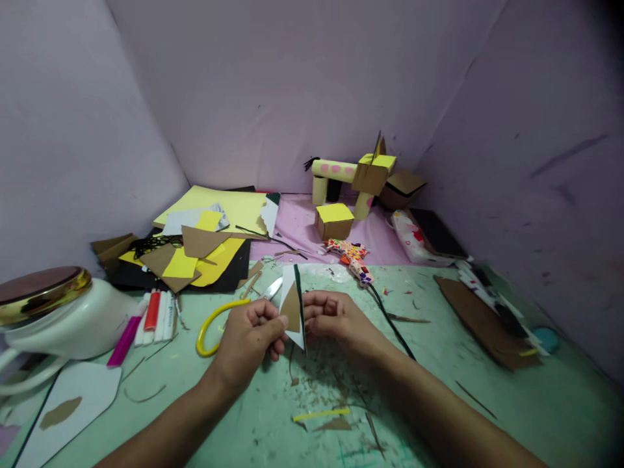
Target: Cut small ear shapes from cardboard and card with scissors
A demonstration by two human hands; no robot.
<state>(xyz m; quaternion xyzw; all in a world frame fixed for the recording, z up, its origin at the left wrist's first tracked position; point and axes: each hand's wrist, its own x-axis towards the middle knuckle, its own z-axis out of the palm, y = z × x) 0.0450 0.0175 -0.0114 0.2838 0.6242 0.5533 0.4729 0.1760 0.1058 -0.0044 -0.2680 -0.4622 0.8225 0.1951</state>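
Note:
Upright between my hands is a small paper piece (292, 309), white with a brown patch and a dark green right edge. My left hand (258, 328) pinches its left side between thumb and fingers. At the green edge, my right hand (331, 315) has its fingers curled in against the piece, their tips partly hidden behind it. Scissors with a yellow handle (208, 335) lie by my left hand, their blade partly covered. Brown scraps and a yellow paper strip (322, 415) lie on the green tabletop (234, 416) below my hands.
At the back stands a yellow cardboard animal figure (336, 170), with a small yellow-topped box (334, 222) before it. A glue gun (355, 263) trails a black cord. Left are paper sheets (219, 201), markers (152, 312) and a white pot (92, 315); right, a brown cardboard piece (478, 318).

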